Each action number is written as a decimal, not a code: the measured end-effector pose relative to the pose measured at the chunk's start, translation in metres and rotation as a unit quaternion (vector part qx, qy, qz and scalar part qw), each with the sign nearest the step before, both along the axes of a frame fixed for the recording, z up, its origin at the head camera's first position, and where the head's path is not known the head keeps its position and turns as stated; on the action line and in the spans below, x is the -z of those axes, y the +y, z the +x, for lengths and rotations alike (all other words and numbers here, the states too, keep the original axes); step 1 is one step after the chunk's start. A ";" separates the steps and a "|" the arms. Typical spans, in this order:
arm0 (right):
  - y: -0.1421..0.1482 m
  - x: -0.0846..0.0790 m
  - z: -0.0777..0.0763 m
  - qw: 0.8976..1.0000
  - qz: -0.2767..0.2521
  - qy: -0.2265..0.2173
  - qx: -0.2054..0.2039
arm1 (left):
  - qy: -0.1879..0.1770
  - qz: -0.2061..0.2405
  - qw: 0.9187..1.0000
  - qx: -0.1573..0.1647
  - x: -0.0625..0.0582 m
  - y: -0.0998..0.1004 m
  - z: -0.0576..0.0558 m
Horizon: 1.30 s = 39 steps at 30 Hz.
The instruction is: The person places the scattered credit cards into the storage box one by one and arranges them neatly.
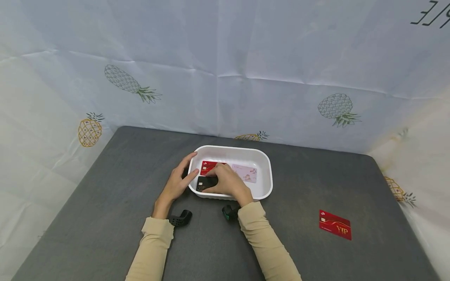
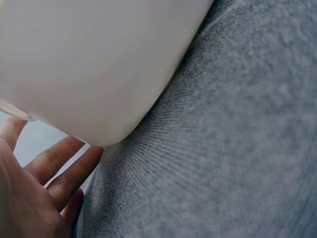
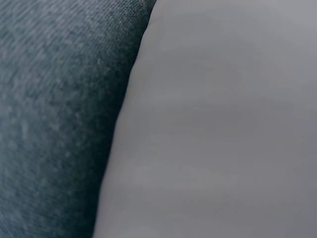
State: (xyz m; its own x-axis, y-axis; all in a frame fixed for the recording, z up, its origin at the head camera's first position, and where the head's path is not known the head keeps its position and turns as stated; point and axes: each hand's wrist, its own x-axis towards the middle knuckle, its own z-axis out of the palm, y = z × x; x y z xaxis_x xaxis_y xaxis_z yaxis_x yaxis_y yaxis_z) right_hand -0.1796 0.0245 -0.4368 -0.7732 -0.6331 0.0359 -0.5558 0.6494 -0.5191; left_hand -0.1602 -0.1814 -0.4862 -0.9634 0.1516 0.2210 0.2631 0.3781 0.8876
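Note:
A white plastic container (image 1: 266, 171) stands on the table. My left hand (image 1: 177, 182) grips its left rim, thumb over the edge. In the left wrist view, several fingers (image 2: 77, 173) lie against the outer wall. My right hand (image 1: 228, 180) reaches inside over a black VIP card (image 1: 206, 183), with thumb and fingers at opposite edges of it. A red card (image 1: 208, 167) lies just behind the black one, partly hidden by the right hand. Right of that hand lies a pale pink card (image 1: 245, 173). The right wrist view shows only the container's wall (image 3: 213, 124) and tabletop.
Another red VIP card (image 1: 335, 224) lies on the grey tabletop (image 1: 302, 187), well to the right of the container. Behind the table hangs a white cloth (image 1: 218, 89) printed with pineapples. A black wrist device (image 1: 181, 218) is by the left cuff.

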 end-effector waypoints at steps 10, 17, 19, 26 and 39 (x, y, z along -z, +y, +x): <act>0.001 0.001 0.000 0.999 -0.033 -0.013 -0.013 | -0.001 0.000 1.000 0.004 0.000 0.000 0.000; 0.003 -0.001 -0.001 0.996 -0.067 -0.056 -0.009 | 0.001 0.007 1.000 0.008 0.001 0.000 0.000; 0.003 -0.001 -0.002 0.996 -0.072 -0.061 -0.009 | 0.002 0.007 1.000 0.009 0.001 0.000 0.000; 0.006 -0.001 -0.002 0.990 -0.111 -0.082 -0.024 | 0.000 0.010 1.000 0.010 0.000 0.000 0.000; 0.017 -0.006 0.005 0.987 -0.128 -0.098 0.008 | -0.004 0.007 1.000 0.005 0.002 0.000 0.000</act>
State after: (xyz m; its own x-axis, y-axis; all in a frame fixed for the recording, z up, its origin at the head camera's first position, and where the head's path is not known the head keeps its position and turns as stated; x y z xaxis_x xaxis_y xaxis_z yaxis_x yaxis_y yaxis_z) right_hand -0.1741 0.0415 -0.4307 -0.7907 -0.6107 0.0417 -0.4193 0.4908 -0.7637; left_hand -0.1605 -0.1813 -0.4879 -0.9635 0.1586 0.2154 0.2599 0.3634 0.8947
